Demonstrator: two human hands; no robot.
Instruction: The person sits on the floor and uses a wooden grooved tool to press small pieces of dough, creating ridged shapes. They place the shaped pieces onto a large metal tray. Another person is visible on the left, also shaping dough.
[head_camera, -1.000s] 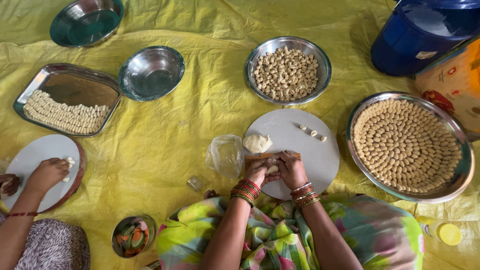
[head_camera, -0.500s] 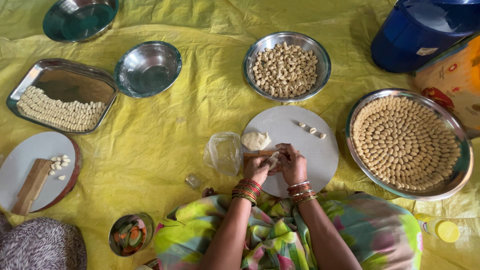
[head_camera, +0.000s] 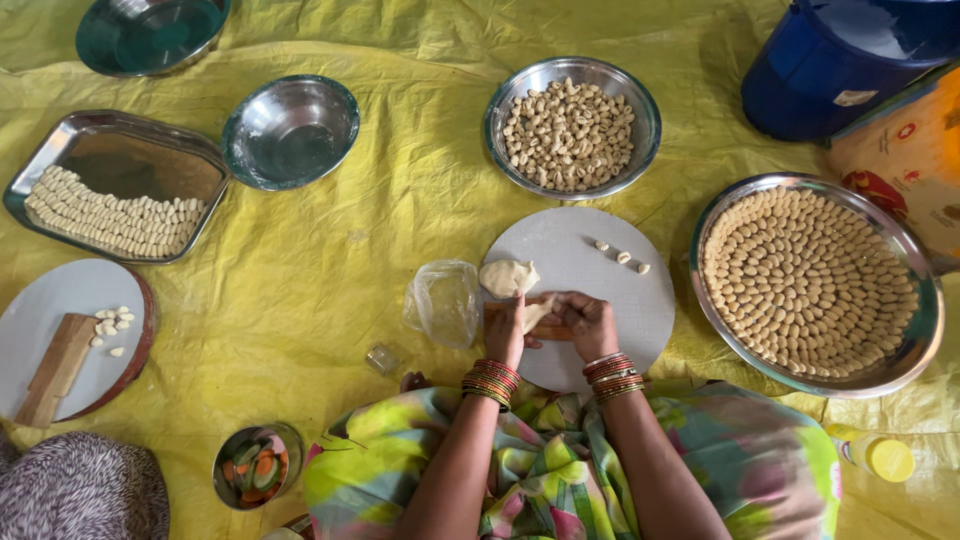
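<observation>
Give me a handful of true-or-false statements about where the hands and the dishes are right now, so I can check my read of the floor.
1. Both hands, the left hand and the right hand, meet over the round white board. True.
2. The lump of dough lies on the yellow sheet, off the board. False: it sits on the board, just beyond the left hand.
3. The big round tray at right is filled with small pieces set in rings. True.
4. The bowl left of the board is full of pieces. False: it is empty.
5. Three loose pieces lie on the board. True.
</observation>
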